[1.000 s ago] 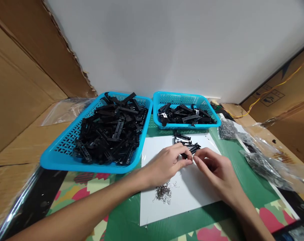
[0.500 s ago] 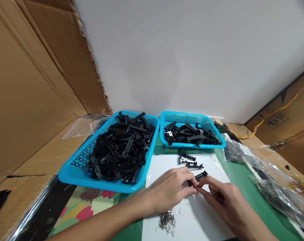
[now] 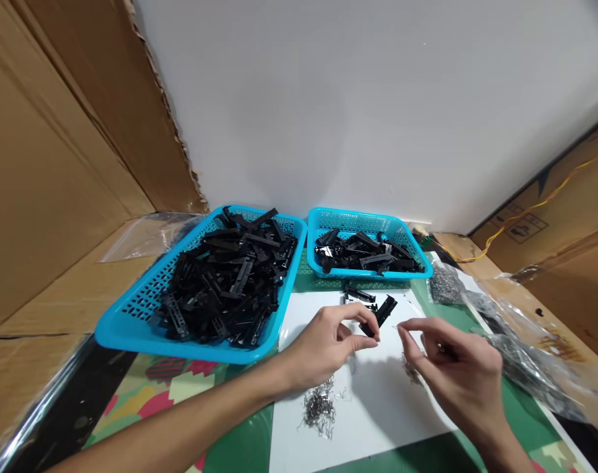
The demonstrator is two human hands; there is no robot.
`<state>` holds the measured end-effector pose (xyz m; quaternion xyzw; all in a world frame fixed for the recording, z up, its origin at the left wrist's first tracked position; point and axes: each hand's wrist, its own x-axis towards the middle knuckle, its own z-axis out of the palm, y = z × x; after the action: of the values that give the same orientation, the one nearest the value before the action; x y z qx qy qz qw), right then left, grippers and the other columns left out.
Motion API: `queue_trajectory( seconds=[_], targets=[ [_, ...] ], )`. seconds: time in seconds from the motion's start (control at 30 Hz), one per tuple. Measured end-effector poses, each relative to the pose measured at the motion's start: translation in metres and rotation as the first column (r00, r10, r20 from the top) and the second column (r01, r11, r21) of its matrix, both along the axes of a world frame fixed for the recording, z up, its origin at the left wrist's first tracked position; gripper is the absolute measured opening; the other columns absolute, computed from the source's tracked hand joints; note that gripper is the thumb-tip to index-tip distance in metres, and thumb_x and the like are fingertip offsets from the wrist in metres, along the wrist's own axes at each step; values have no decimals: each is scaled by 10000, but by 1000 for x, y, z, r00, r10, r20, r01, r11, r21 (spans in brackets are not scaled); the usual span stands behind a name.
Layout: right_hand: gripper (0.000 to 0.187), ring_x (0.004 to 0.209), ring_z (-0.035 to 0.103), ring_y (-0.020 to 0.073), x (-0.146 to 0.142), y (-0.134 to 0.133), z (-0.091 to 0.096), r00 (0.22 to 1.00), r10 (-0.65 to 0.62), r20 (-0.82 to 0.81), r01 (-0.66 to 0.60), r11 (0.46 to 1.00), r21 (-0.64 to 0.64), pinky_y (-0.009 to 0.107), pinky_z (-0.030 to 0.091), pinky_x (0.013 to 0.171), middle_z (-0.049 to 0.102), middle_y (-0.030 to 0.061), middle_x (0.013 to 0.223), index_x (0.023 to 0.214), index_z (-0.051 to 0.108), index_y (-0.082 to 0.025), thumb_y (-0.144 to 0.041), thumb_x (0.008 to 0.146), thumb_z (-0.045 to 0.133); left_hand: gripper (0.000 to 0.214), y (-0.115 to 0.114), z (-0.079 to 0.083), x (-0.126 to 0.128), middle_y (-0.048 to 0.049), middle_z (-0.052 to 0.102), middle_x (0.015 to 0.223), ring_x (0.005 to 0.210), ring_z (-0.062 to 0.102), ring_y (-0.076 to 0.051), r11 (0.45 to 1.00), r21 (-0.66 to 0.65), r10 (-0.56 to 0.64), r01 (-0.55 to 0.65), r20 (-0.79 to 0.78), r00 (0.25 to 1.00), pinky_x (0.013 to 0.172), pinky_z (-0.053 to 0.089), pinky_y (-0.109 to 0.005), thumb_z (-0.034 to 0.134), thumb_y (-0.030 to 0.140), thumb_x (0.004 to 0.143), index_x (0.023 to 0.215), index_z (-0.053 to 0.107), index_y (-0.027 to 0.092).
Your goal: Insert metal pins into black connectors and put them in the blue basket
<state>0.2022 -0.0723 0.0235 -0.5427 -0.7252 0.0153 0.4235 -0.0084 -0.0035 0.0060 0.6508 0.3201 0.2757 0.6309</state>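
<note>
Above the white sheet, my left hand pinches a slim black plastic part between thumb and fingers, its far end tilted up to the right. Just to the right, my right hand is closed in a pinch on a thin metal wire piece, whose tip pokes out toward the black part without touching it. A pile of small bent wire pieces lies below my left wrist. More wire pieces show partly behind my right thumb. Other black parts lie at the sheet's far edge.
A large blue basket heaped with black parts stands at the left. A smaller blue basket with similar parts is behind the sheet, against the wall. Clear plastic bags and a yellow cable lie at the right.
My hands have drawn apart; before, their fingertips met at the black part. The right hand has moved right with the wire piece, and the black part is tilted more steeply. The view has shifted slightly.
</note>
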Motion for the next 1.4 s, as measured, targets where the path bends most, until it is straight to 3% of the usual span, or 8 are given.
queue_trajectory(
  seconds=[0.1, 0.2, 0.6, 0.8, 0.97, 1.13, 1.27, 1.4],
  targets=[
    [95, 404, 391, 99, -7, 3, -12, 999, 5, 52, -14, 984, 179, 252, 351, 446, 427, -76, 494, 866, 782, -232, -179, 918, 723, 305, 0, -4, 2, 31, 660, 1017, 534, 451, -26, 994, -57, 101, -98, 60, 993, 499, 312, -180, 829, 272, 847, 985, 564, 211],
    [128, 404, 465, 106, -11, 5, -19, 995, 27, 91, -48, 971, 233, 252, 416, 462, 525, -62, 490, 857, 779, -230, -125, 903, 723, 399, 1, -4, 4, 29, 660, 1014, 498, 437, -8, 987, -91, 144, -136, 96, 985, 470, 315, -166, 873, 264, 788, 957, 515, 215],
    [211, 393, 415, 83, -10, 3, -13, 968, 177, 179, -205, 966, 158, 228, 426, 473, 494, -91, 471, 885, 743, -215, -36, 915, 636, 403, 4, -1, 6, 29, 653, 918, 509, 337, -7, 991, -86, 114, -106, 90, 989, 463, 244, -165, 912, 274, 735, 881, 546, 188],
    [164, 402, 429, 81, -7, 0, -12, 959, 204, 195, -228, 968, 107, 229, 414, 491, 492, -83, 487, 893, 749, -183, -60, 933, 649, 393, 2, -3, 6, 42, 662, 871, 618, 571, -50, 989, -115, 105, -89, 139, 985, 533, 383, -143, 919, 168, 698, 871, 566, 188],
    [122, 415, 401, 81, -5, 0, -16, 970, 218, 110, -225, 973, 53, 228, 365, 473, 466, -85, 488, 904, 774, -177, -107, 936, 679, 303, 1, -3, 7, 47, 675, 839, 631, 631, -57, 984, -164, 95, -67, 170, 981, 548, 431, -135, 828, 66, 737, 874, 588, 190],
    [152, 407, 337, 75, -7, 1, -16, 979, 195, 51, -195, 981, -7, 227, 312, 446, 419, -85, 474, 865, 800, -178, -144, 946, 676, 246, 2, -6, 9, 24, 700, 838, 771, 747, -144, 972, -232, 100, -48, 219, 970, 689, 579, -221, 770, 33, 716, 855, 629, 179],
    [184, 392, 352, 68, -2, 2, -9, 961, 274, 33, -266, 952, -154, 231, 289, 421, 516, -64, 483, 863, 812, -169, -162, 974, 667, 163, 3, -8, 8, 10, 716, 817, 822, 744, -161, 983, -182, 33, -2, 166, 986, 750, 569, -242, 743, 47, 750, 839, 676, 165],
    [141, 423, 482, 71, 11, 2, -5, 951, 308, 38, -299, 942, -151, 220, 363, 457, 717, -8, 623, 960, 820, -151, -139, 985, 681, 152, 1, -7, 5, 25, 735, 780, 753, 695, -132, 990, -128, -50, 61, 86, 995, 643, 453, -201, 779, 146, 839, 904, 648, 186]
  ],
)
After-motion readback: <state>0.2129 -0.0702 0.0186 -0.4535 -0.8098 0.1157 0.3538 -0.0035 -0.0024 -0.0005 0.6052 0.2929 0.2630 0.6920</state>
